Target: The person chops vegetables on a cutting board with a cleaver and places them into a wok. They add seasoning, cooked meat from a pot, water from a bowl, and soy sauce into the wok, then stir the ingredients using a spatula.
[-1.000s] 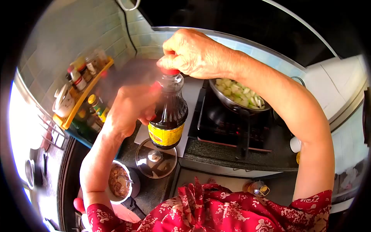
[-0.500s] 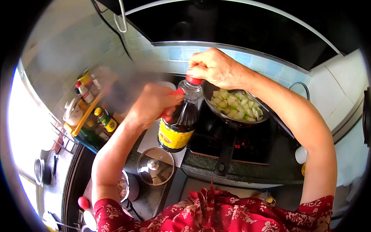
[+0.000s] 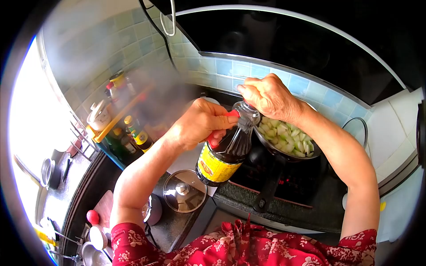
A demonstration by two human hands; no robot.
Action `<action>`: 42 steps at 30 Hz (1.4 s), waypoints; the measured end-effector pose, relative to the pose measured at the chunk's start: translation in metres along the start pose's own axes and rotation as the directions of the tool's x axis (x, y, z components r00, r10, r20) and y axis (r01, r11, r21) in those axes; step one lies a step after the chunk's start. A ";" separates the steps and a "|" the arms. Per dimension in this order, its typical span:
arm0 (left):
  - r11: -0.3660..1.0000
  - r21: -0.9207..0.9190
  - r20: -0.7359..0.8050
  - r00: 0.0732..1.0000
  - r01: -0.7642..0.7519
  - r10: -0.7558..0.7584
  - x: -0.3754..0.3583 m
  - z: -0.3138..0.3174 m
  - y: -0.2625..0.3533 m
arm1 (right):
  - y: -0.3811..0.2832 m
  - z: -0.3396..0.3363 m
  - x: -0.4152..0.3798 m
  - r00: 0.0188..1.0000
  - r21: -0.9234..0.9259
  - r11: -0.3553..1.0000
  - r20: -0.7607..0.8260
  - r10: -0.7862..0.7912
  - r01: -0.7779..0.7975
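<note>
**Over the stove: sauce bottle tilted at the pan**

At centre frame, the left hand (image 3: 202,124) grips the neck and shoulder of a dark glass sauce bottle with a yellow label (image 3: 224,153), fingers wrapped tight around it. Bottle leans with its mouth at 1 o'clock, touching or just over the rim of a black-handled metal frying pan of pale chopped vegetable (image 3: 288,139). The right hand (image 3: 270,95) sits on the bottle's mouth, fingers pinched close; cannot tell whether they hold a cap. No red cap shows on the mouth.

Judgement: opening is done or nearly so, pouring is the step in hand. Next move calls for a steeper tilt, with the mouth kept over the pan.

At 7 o'clock from the bottle, a round glass lid with a metal knob (image 3: 184,190) lies on the dark worktop (image 3: 284,208). Steam blurs the condiment rack (image 3: 117,117) at 9 o'clock.
</note>
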State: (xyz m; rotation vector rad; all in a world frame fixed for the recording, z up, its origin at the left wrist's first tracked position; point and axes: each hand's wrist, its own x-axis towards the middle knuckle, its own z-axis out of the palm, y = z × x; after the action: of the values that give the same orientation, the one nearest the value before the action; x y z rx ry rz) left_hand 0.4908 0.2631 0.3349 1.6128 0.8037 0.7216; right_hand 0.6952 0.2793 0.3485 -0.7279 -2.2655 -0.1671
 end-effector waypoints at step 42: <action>0.938 0.346 -0.264 0.957 -0.025 0.123 -0.025 -0.016 -0.067 | -0.040 0.048 0.015 0.846 0.081 0.858 0.238 0.477 -0.507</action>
State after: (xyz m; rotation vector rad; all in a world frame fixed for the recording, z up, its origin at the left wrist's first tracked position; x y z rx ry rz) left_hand 0.4549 0.2608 0.2707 1.8828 1.1277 0.9205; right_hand 0.6353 0.2688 0.3285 -1.2735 -2.1694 0.3310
